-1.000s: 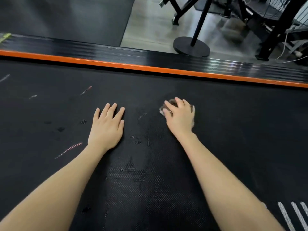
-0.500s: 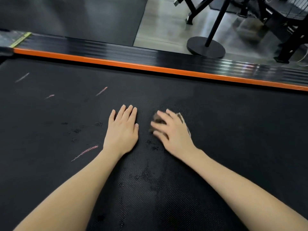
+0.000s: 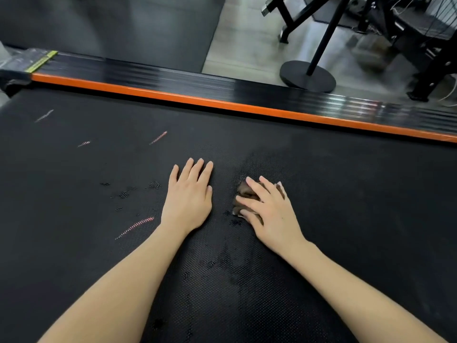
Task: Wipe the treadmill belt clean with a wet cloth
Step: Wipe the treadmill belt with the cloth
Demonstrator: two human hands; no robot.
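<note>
Two bare hands are resting on the black treadmill belt (image 3: 346, 194), which is filling most of the view. The left hand (image 3: 189, 194) is lying flat on the belt, palm down, with its fingers straight and close together, and it is holding nothing. The right hand (image 3: 269, 211) is lying just beside it, a small gap apart, and is pressing down on one small brown cloth (image 3: 243, 191). Its fingers are spread and almost straight over the cloth, not closed around it. The cloth is lying bunched on the belt under the fingers of this hand, and only its left part is showing, between the two hands. Around the cloth and nearer to the person the belt is looking darker, with several wet-looking spots. On the left part of the belt four thin reddish streaks (image 3: 134, 227) are showing, well apart from one another. One orange strip (image 3: 222, 103) is running along the far edge of the belt, and one black side rail (image 3: 197, 78) is lying behind it. Beyond the rail, on the grey floor (image 3: 247, 45), one round black base (image 3: 308, 75) is standing, with one slanted pole (image 3: 326, 33) rising from it.
</note>
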